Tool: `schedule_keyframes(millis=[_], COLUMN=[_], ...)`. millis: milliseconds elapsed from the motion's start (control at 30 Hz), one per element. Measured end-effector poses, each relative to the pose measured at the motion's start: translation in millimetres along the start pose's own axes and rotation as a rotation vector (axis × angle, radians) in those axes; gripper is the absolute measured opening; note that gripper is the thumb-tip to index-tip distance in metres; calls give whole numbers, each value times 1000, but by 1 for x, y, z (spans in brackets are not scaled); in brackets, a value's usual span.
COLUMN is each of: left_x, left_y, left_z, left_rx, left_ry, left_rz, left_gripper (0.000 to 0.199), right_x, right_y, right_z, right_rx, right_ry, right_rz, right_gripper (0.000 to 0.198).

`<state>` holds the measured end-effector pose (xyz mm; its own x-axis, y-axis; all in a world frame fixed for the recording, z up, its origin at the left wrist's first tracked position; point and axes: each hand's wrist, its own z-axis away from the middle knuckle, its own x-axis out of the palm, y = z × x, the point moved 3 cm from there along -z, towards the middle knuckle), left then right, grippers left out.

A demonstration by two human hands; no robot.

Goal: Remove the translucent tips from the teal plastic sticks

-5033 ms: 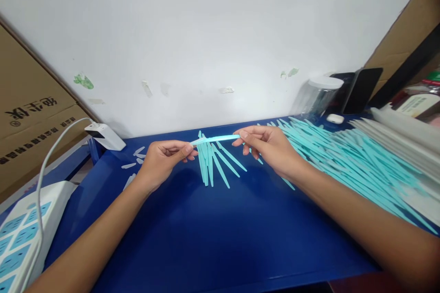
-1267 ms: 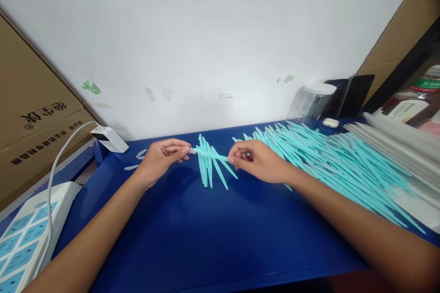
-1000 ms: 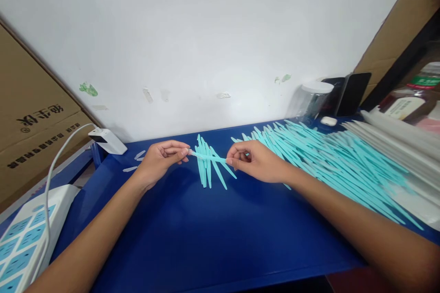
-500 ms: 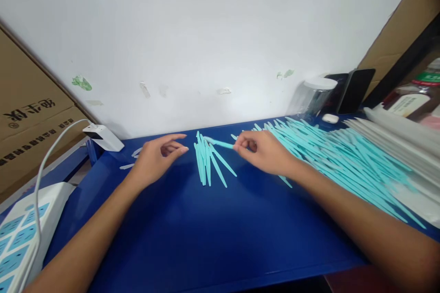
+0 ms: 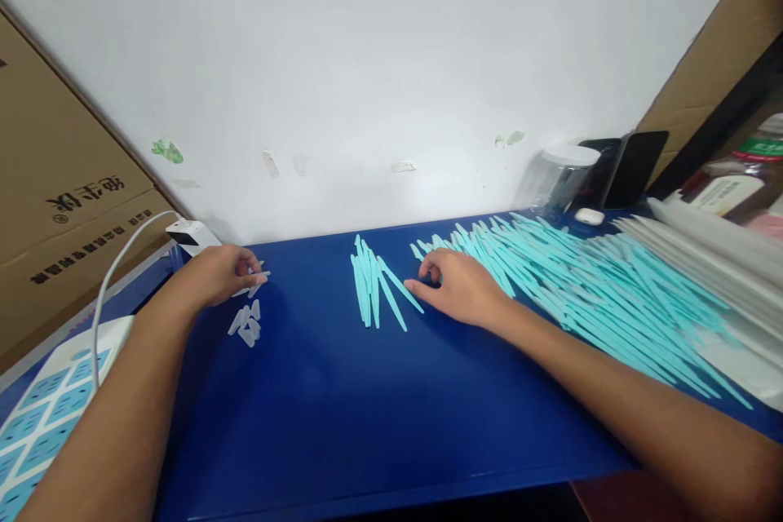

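Note:
My left hand is at the left of the blue table, its thumb and fingertips closed on a small clear plastic cap. Just below it lie several more loose clear caps. In the middle is a small fanned group of slim turquoise sticks that look like eyebrow razors. My right hand hovers at the right of this group, thumb and index finger apart and holding nothing. Beyond my right wrist spreads a big heap of the same turquoise sticks.
The blue table meets a white wall. At left are a cardboard box, a white device with a cable and a power strip. A lidded clear jar, a phone and a white earbud case stand back right.
My left hand has moved left and down to the clear caps and closed on one. My right hand has let go of its turquoise stick at the small group and its fingers have parted.

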<state>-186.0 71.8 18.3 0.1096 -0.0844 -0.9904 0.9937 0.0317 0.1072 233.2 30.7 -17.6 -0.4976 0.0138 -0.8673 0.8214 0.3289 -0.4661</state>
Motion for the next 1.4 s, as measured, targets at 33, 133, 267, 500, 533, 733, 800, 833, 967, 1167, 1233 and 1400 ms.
schedule_keyframes(millis=[33,133,267,500,533,733,800,833,967,1167,1233,1400], left_x=[4,12,19,26,27,32,35,36,40,43,43,42], left_y=[-2,-12,-14,38,48,91,99,101,106,104,105,113], left_z=[-2,-6,-6,0,2,14,16,17,18,16,16,20], left_rx=[-16,-77,-59,228,262,358,364,359,297,261,259,274], left_ry=[-36,-128,-181,-97,-77,-51,-27,-19,-8,49,63,86], left_rz=[6,23,58,357,419,753,820,850,973,1048,1040,1077], left_gripper=[35,34,37,42,42,63,59,56,52,37,35,34], right_x=[5,10,-2,-11,-10,-5,-7,-8,-13,-13,-13,-13], right_y=[-2,-2,3,0,1,9,9,8,1,-8,-8,-10], right_z=[2,3,2,3,2,-2,-3,-4,-2,1,2,4], right_rx=[-14,-13,77,126,124,78,40,15,-92,-158,-183,-240], right_ry=[-17,-62,-166,-267,-256,-121,-74,-58,-50,-142,-152,-162], right_rz=[-4,0,-9,-8,-3,-85,-160,-200,-347,-480,-486,-504], right_gripper=[32,22,9,8,8,3,3,3,7,5,5,6])
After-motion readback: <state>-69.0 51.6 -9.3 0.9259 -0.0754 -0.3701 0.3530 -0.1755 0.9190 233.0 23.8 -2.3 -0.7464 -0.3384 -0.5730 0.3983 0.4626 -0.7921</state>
